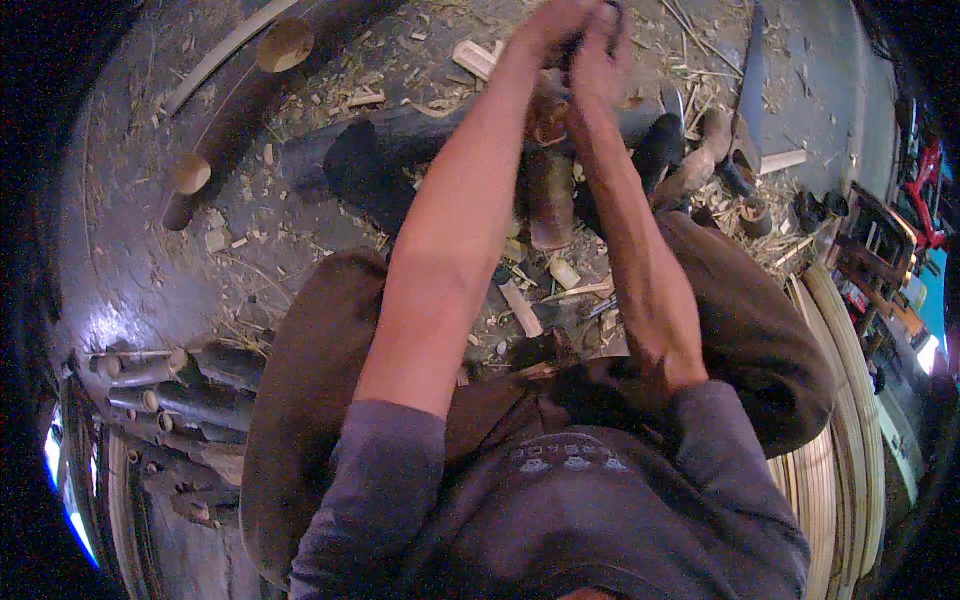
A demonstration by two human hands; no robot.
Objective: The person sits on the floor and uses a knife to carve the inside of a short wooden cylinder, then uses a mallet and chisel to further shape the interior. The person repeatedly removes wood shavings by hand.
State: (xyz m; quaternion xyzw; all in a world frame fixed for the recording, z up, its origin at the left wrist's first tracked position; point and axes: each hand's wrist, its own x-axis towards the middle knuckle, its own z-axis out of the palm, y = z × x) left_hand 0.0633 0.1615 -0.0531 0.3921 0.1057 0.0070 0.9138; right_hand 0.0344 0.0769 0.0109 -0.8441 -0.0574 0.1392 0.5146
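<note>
Both arms reach forward to the top edge of the view, where my hands come together. My left hand (553, 32) and my right hand (598, 68) are closed, side by side, around something dark (572, 58) that I cannot make out. Their fingers are blurred and partly cut off by the frame. Just below the hands, between my forearms, a short bamboo section (552, 205) stretches toward me. Its upper part, near my right wrist, has a reddish-brown end (548, 122). A thick dark pole (420, 140) lies crosswise behind it, with my dark-shod feet (352, 165) against it.
Wood chips (525, 310) litter the grey floor. A cut bamboo pole (240, 125) lies at far left. To the right are a long blue-grey blade (752, 75) and a curved wooden piece (705, 150). Bamboo lengths (215, 400) pile at left; pale strips (845, 400) lie at right.
</note>
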